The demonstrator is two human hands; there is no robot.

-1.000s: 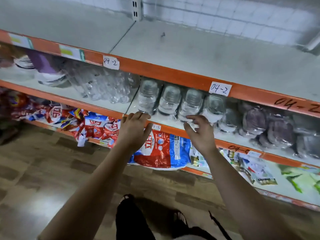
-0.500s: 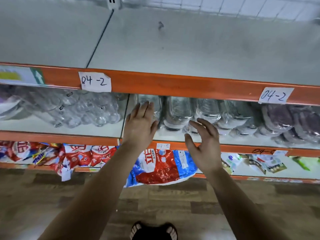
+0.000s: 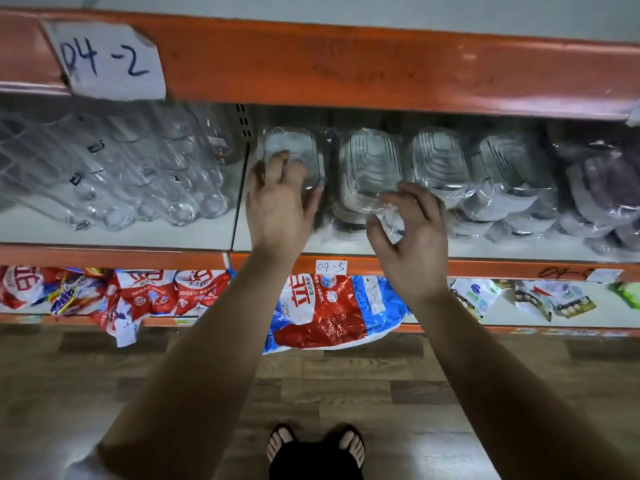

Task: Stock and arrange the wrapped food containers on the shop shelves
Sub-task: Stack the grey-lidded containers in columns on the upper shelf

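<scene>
Several stacks of clear food containers in plastic wrap lie side by side on the middle shelf (image 3: pixel 346 249). My left hand (image 3: pixel 277 202) rests on the front of the leftmost stack (image 3: pixel 294 147), fingers fairly straight and thumb spread toward its right edge. My right hand (image 3: pixel 412 237) is curled at the front of the second stack (image 3: pixel 370 164), with that stack's loose wrap (image 3: pixel 389 220) pinched between thumb and fingers. Two more clear stacks (image 3: pixel 440 161) follow to the right.
Wrapped clear bottles (image 3: pixel 138 174) fill the shelf bay to the left, and purple-tinted wrapped packs (image 3: pixel 602 188) lie at the right. The orange shelf edge (image 3: pixel 381 64) above hangs low over the hands. Red and blue bags (image 3: pixel 322 306) stick out of the bottom shelf. My sandalled feet (image 3: pixel 315 445) stand on wood flooring.
The view has moved closer and lower. Both hands have gone from the shelf's front edge in onto the container stacks, and the right hand's fingers have curled round the wrap.
</scene>
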